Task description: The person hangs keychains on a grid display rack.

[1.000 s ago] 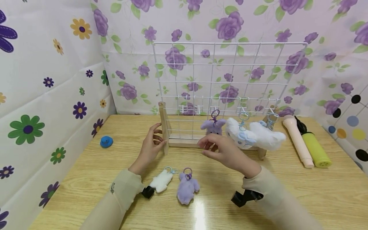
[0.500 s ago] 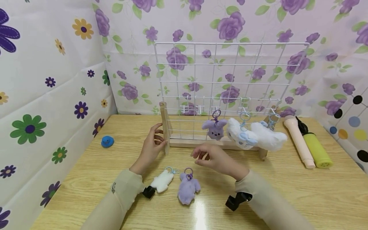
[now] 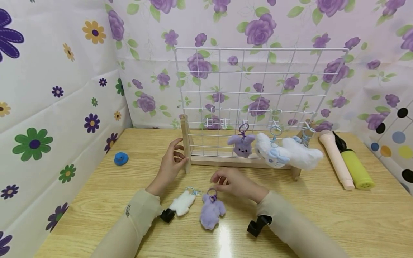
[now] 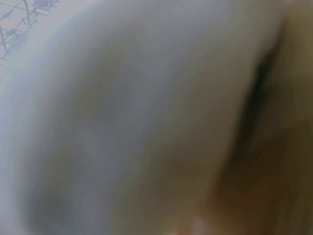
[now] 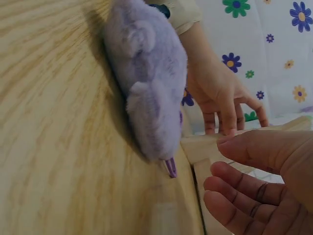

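Observation:
My left hand holds the wooden upright at the left end of a white wire grid rack, thumb in front and fingers behind. My right hand hovers, fingers loosely bent and holding nothing, just beside the purple ring of a lilac plush keychain lying on the table. In the right wrist view the lilac plush lies beyond the fingertips of the right hand. Left of it lies a white plush keychain with a blue ring. Pale, blurred cloth fills most of the left wrist view.
On the rack's hooks hang a lilac plush and two white plushes, one with a blue bow. Bare hooks sit further left. A blue toy duck stands left; a pink tube and a yellow-green bottle lie right.
My right hand has moved down and left from before the hanging lilac plush to the ring of the lilac keychain on the table. The left hand stays on the upright.

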